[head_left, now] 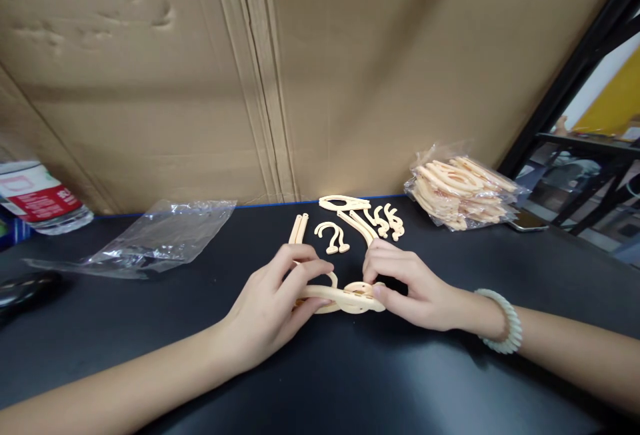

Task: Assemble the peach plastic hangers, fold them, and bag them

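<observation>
Far out to the left of the left hand, a water bottle (40,198) and an emptied clear bag (150,238) lie on the black table (350,382). The left hand (273,302) is curled partly closed, and the long arm of a cream plastic assembly (345,296) is pinched between its thumb and fingers, low over the table. Just beyond the fingertips of both hands, loose cream parts are spread: 2 straight rods (298,228), 1 hooked piece (333,236) and several curved pieces (365,214). The right hand (410,282), with a bead bracelet (503,323) at its wrist, is nearly closed, and the assembly's rounded end is gripped between its thumb and fingertips. Well beyond that hand, to its right, a full bag of parts (460,192) is set against the cardboard (350,88).

The step appears to be a fitting of 2 pieces at the rounded joint. It is probably done best with the long arm steadied by the left hand, pressure applied squarely at the joint rather than along the thin arm, and the work held low so that nothing is bent or dropped.
</observation>
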Motion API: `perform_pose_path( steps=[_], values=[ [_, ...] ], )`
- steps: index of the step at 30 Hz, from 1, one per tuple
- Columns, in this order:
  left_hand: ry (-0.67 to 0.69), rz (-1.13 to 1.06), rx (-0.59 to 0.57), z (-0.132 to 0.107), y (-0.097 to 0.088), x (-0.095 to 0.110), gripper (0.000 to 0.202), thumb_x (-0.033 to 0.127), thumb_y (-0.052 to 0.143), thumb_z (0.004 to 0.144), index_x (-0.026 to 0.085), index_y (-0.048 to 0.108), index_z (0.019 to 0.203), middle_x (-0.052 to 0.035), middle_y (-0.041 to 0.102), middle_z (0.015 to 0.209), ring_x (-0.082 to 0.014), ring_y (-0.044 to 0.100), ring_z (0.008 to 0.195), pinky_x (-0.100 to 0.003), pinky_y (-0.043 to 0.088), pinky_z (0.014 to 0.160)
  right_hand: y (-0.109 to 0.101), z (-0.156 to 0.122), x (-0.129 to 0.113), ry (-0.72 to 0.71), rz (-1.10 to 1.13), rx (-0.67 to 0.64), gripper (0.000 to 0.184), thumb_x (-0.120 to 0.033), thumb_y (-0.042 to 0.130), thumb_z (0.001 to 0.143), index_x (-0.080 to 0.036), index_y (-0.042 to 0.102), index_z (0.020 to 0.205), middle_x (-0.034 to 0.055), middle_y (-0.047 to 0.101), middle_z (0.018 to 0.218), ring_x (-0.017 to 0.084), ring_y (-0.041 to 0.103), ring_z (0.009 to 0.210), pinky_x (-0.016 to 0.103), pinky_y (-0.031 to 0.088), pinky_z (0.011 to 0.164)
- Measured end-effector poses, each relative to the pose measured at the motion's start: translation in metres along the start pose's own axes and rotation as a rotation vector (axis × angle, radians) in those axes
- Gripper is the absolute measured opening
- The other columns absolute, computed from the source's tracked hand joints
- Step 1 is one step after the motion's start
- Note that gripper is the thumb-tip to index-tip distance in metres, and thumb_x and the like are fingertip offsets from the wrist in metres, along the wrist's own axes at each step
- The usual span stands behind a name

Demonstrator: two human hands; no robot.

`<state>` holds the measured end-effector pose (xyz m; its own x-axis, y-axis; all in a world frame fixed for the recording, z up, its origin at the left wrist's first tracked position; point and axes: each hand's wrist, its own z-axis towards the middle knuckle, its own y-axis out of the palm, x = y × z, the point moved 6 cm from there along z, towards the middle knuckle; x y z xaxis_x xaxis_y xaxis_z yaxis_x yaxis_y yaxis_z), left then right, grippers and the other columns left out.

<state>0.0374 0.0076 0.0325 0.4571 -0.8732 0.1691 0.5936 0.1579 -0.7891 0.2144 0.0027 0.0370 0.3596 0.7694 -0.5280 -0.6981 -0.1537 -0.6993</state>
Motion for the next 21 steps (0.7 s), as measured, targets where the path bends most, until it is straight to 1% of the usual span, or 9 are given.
perform_pose_path(
  steps=[2,3,5,8,11,14,16,18,21],
  values=[
    [0.043,-0.027,-0.018,0.001,0.001,0.002,0.023,0.021,0.054,0.095,0.022,0.048,0.118,-0.0062,0.063,0.1,-0.0191,0.065,0.087,-0.032,0.055,0.076,-0.001,-0.001,0.005,0.021,0.039,0.005,0.022,-0.02,0.043,0.094,-0.019,0.053,0.075,0.0034,0.057,0.074,0.017,0.049,0.074,0.033,0.043,0.071],
    [0.056,-0.03,-0.014,0.001,0.0,0.002,0.019,0.022,0.053,0.096,0.022,0.049,0.114,-0.0046,0.066,0.093,-0.0183,0.066,0.082,-0.031,0.054,0.073,-0.002,-0.001,0.008,0.032,0.058,0.011,0.024,-0.02,0.042,0.095,-0.019,0.053,0.074,0.0033,0.058,0.074,0.017,0.05,0.075,0.033,0.043,0.071],
    [0.054,-0.025,0.031,0.001,-0.002,0.002,0.01,0.023,0.05,0.098,0.021,0.052,0.108,-0.0024,0.068,0.085,-0.0162,0.066,0.072,-0.028,0.052,0.067,-0.003,-0.002,0.013,0.057,0.089,0.031,0.028,-0.021,0.041,0.097,-0.018,0.055,0.074,0.0031,0.058,0.074,0.016,0.051,0.075,0.032,0.043,0.072],
    [0.002,-0.049,0.085,0.002,-0.006,-0.002,0.008,0.023,0.046,0.099,0.02,0.052,0.105,-0.001,0.068,0.083,-0.0134,0.065,0.066,-0.023,0.051,0.062,-0.004,-0.003,0.016,0.081,0.091,0.045,0.024,-0.022,0.044,0.097,-0.017,0.059,0.079,0.0033,0.06,0.078,0.016,0.053,0.078,0.031,0.043,0.074],
    [-0.064,-0.076,0.078,0.002,-0.005,-0.006,0.008,0.023,0.047,0.099,0.021,0.051,0.106,0.0008,0.067,0.082,-0.0113,0.064,0.063,-0.02,0.049,0.06,0.0,-0.003,0.009,0.046,0.057,-0.018,0.012,-0.023,0.051,0.095,-0.016,0.061,0.093,0.005,0.062,0.087,0.017,0.052,0.083,0.032,0.043,0.078],
    [-0.067,-0.091,0.083,0.0,-0.005,-0.007,0.01,0.021,0.047,0.098,0.021,0.05,0.108,0.0014,0.068,0.084,-0.0108,0.066,0.066,-0.019,0.049,0.062,0.006,-0.003,0.001,0.019,0.01,-0.097,0.012,-0.023,0.056,0.092,-0.015,0.061,0.1,0.0069,0.062,0.092,0.018,0.052,0.086,0.033,0.044,0.081],
    [-0.06,-0.103,0.08,-0.001,-0.005,-0.006,0.011,0.021,0.047,0.098,0.021,0.049,0.109,0.0016,0.068,0.083,-0.0111,0.066,0.067,-0.019,0.049,0.062,0.009,-0.003,0.0,0.031,-0.004,-0.112,0.013,-0.023,0.056,0.093,-0.015,0.062,0.101,0.0076,0.062,0.094,0.018,0.052,0.087,0.033,0.044,0.081],
    [-0.073,-0.104,0.066,-0.002,-0.005,-0.006,0.011,0.022,0.047,0.098,0.022,0.048,0.109,0.0023,0.067,0.08,-0.0115,0.065,0.064,-0.02,0.049,0.062,0.011,-0.003,-0.001,0.039,0.003,-0.098,0.011,-0.022,0.055,0.093,-0.015,0.062,0.1,0.0076,0.062,0.094,0.018,0.053,0.088,0.033,0.045,0.081],
    [-0.106,-0.099,0.05,-0.002,-0.005,-0.007,0.008,0.023,0.047,0.098,0.022,0.047,0.106,0.0037,0.066,0.074,-0.0118,0.064,0.061,-0.02,0.049,0.059,0.011,-0.005,-0.004,0.022,0.006,-0.032,0.008,-0.02,0.056,0.091,-0.015,0.063,0.09,0.0055,0.061,0.084,0.017,0.053,0.08,0.031,0.045,0.075]
  ],
)
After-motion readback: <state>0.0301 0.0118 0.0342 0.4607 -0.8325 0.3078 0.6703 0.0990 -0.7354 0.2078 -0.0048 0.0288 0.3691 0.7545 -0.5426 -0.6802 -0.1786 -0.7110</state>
